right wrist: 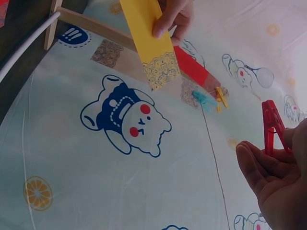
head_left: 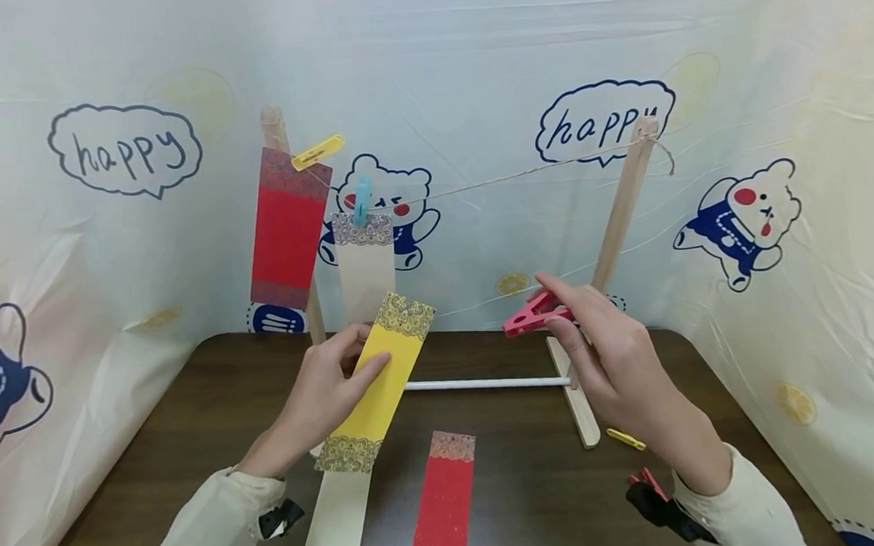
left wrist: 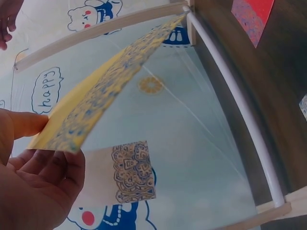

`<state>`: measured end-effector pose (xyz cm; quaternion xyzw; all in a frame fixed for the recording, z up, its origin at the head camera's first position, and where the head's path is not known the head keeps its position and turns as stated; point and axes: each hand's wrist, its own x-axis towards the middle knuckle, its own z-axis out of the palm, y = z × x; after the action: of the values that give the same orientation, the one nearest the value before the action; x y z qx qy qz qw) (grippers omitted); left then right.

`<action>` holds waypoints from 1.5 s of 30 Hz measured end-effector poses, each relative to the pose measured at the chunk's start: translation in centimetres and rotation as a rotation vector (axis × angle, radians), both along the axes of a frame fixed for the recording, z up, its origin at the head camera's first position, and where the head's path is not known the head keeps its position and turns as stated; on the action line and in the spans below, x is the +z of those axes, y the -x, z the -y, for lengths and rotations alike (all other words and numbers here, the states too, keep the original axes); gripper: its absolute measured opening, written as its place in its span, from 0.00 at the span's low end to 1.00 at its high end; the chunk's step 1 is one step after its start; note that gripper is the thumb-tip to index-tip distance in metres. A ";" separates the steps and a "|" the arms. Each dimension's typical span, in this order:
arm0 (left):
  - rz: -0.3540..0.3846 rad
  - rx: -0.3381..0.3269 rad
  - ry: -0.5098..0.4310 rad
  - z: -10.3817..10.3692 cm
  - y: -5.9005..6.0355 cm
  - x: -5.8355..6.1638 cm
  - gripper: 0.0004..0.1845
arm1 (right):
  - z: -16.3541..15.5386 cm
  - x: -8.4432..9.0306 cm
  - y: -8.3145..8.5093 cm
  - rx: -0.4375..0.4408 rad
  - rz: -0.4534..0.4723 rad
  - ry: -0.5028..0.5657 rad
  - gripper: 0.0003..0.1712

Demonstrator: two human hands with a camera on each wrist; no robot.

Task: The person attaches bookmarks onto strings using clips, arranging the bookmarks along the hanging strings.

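Two hands: left hand [head_left: 324, 388] pinches yellow strip [head_left: 383, 376], right hand [head_left: 607, 354] red clip [head_left: 530, 315].

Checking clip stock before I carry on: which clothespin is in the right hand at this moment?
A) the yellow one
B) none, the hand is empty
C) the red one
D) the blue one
C: the right hand pinches the red clothespin, while the yellow clothespin and the blue clothespin are clipped on the string, each holding a hung paper strip.
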<state>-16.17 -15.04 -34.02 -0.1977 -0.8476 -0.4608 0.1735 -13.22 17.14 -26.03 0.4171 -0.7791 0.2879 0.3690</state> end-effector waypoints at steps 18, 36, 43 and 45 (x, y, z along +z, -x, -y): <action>0.091 -0.137 -0.214 -3.2 3.4 1.3 0.12 | 2.2 4.6 2.9 -0.021 -0.051 0.006 0.26; 0.165 -0.133 -0.357 -4.6 5.6 2.1 0.11 | 4.6 7.5 5.9 -0.041 -0.055 -0.009 0.15; 0.168 -0.164 -0.403 -5.4 6.2 2.1 0.11 | 5.6 8.2 7.0 -0.070 -0.025 -0.019 0.12; 0.165 -0.175 -0.412 -5.6 6.2 2.3 0.10 | 5.8 8.4 7.6 -0.060 -0.028 -0.016 0.12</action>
<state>-22.40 -9.49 -31.73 -0.1923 -0.7266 -0.6521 0.0996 -20.77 11.31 -17.61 0.4004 -0.7882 0.2646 0.3852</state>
